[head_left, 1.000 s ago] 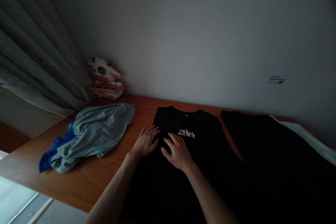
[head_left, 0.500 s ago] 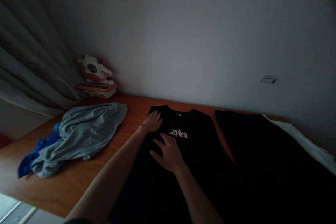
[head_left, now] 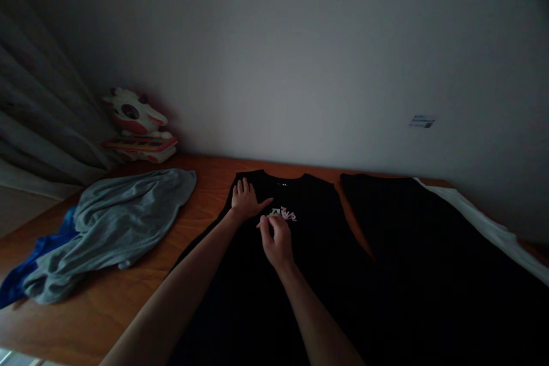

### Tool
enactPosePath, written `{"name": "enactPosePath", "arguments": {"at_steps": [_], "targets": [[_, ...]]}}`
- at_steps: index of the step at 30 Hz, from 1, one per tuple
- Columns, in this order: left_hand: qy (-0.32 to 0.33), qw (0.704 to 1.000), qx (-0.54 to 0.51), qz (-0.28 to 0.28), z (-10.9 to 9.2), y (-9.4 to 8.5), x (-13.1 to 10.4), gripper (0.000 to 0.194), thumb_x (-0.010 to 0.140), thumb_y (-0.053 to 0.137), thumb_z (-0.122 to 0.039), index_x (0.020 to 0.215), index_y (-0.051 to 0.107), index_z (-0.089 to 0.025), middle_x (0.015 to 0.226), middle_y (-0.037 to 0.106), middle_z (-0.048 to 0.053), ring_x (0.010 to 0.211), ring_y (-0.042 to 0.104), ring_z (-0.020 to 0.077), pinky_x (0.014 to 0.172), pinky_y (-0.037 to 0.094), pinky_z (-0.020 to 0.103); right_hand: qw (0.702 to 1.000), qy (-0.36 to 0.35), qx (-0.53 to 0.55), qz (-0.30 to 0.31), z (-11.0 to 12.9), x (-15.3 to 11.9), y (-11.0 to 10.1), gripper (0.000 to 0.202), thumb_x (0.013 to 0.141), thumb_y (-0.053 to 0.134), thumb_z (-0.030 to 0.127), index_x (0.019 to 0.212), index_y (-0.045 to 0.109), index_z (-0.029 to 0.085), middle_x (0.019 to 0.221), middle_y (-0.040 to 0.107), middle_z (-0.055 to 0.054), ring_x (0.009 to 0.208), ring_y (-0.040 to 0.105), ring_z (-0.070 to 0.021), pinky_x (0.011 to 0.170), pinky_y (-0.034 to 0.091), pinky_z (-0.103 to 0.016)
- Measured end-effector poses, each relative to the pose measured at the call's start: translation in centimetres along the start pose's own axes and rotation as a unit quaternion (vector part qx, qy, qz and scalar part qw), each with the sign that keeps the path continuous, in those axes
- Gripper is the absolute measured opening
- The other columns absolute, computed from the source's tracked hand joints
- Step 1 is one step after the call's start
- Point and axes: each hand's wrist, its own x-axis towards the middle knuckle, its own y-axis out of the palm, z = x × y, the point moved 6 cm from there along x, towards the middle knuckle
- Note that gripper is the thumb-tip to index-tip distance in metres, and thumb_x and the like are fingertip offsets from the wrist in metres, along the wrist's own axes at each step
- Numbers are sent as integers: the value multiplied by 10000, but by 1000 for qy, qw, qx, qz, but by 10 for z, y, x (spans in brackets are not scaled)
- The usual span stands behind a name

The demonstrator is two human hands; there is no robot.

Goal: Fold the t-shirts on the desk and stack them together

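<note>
A black shirt (head_left: 317,200) lies spread out in front of me, its neckline toward the wall and a white-and-pink print on the chest. My left hand (head_left: 245,200) rests flat on its upper left part, near the shoulder, with the fingers straight and the thumb stretched toward the print. Just below the print, my right hand (head_left: 277,237) is closed, thumb and fingers curled together on the shirt's fabric. The print looks creased beside these fingers. In the dark the lower part of the shirt is hard to make out.
A crumpled grey garment (head_left: 124,223) lies on the wooden surface (head_left: 210,183) at left, over a blue cloth (head_left: 43,251). Behind it stands a cow-shaped toy keyboard (head_left: 139,126). At right are another black garment (head_left: 386,200) and a white cloth (head_left: 480,220). A wall closes the back.
My right hand has gone from spread fingers to a closed grip near the print. My left thumb has swung out to the right. The view has shifted slightly right.
</note>
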Motion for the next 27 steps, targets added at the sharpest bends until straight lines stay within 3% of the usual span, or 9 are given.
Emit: {"name": "enactPosePath", "arguments": {"at_steps": [3,5,11,15,18,20,23,27], "targets": [[30,999,-10,-1,-13,4,-7,897,942,331,-710,1540,383,-44,1632,307,273,1520,259,446,1212,181,620,995,48,56,-66,-11,2,-10,408,1025,395,455,717,571,254,747,651,-35,766,620,-192,806,491,-336],[9,1000,-20,12,-16,9,-12,885,951,312,-700,1564,344,-63,1644,286,259,1533,237,429,1211,173,632,991,63,77,-88,-15,2,-13,425,1021,391,491,703,550,257,718,634,-23,734,607,-187,802,487,-332],[-6,1000,-28,5,-14,10,-11,947,917,341,-756,1570,334,-70,1659,240,251,1550,194,411,1221,150,630,990,57,96,-88,-12,1,-12,428,1015,400,506,691,531,258,695,606,-11,701,586,-183,774,471,-324],[42,997,-65,-11,-8,4,-15,785,1000,300,-618,1549,356,-60,1633,320,245,1536,257,377,1208,258,582,989,54,97,-100,-12,3,-16,432,1019,389,509,699,534,256,714,610,-15,726,596,-187,798,465,-333],[131,988,-67,-54,-9,-5,-39,599,1035,302,-442,1510,425,-98,1618,375,211,1508,343,339,1196,322,543,980,85,114,-137,-20,3,-21,445,1014,378,546,710,528,258,712,605,-15,755,609,-197,819,474,-341],[157,984,-45,-74,-8,-7,-61,555,1032,310,-367,1487,460,-87,1619,369,214,1501,357,345,1205,316,545,969,113,134,-173,-28,3,-25,451,1010,360,568,715,506,259,714,597,-14,784,622,-200,828,486,-338],[132,989,-16,-72,0,-3,-87,573,1024,333,-383,1487,464,-73,1616,364,226,1503,339,377,1200,323,571,952,153,150,-220,-41,2,-31,457,1009,319,577,710,462,262,705,598,-13,772,627,-190,812,502,-325],[116,991,-6,-67,6,4,-100,594,1012,377,-444,1513,455,-134,1594,424,190,1512,323,364,1209,315,571,939,176,164,-245,-59,15,-48,472,988,318,609,704,456,258,632,559,11,647,592,-167,686,505,-291]]}}
